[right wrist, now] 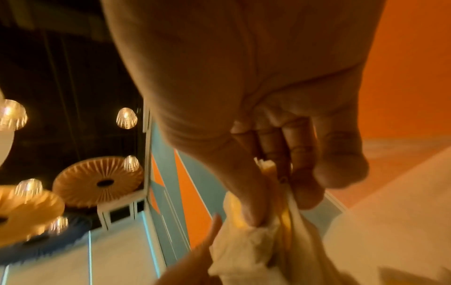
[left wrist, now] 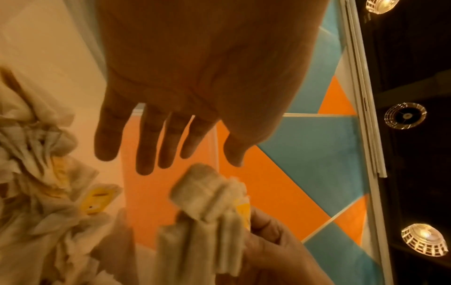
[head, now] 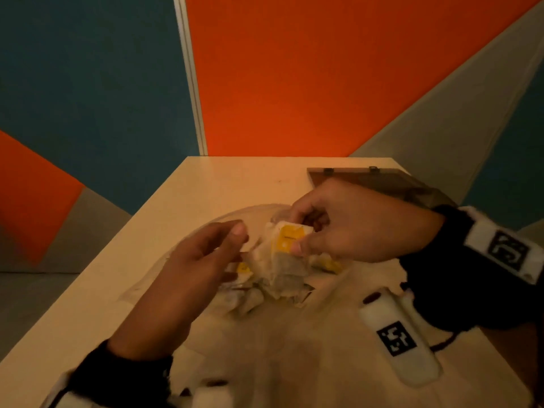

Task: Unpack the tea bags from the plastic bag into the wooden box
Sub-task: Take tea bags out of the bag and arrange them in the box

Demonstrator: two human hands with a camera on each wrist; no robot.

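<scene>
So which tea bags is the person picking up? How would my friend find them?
Look at the pale table, then the crumpled heap of tea bags in its middle. The bunch is above that heap, pinched in the right hand, with a yellow label facing up.

Wooden box (head: 379, 184) mostly hidden behind right hand (head: 362, 222).

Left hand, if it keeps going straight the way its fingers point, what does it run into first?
Most likely the bunch of tea bags that the right hand pinches: the left hand lies open, its fingers aimed at it. Depth is unclear, so it might pass slightly beside.
</scene>
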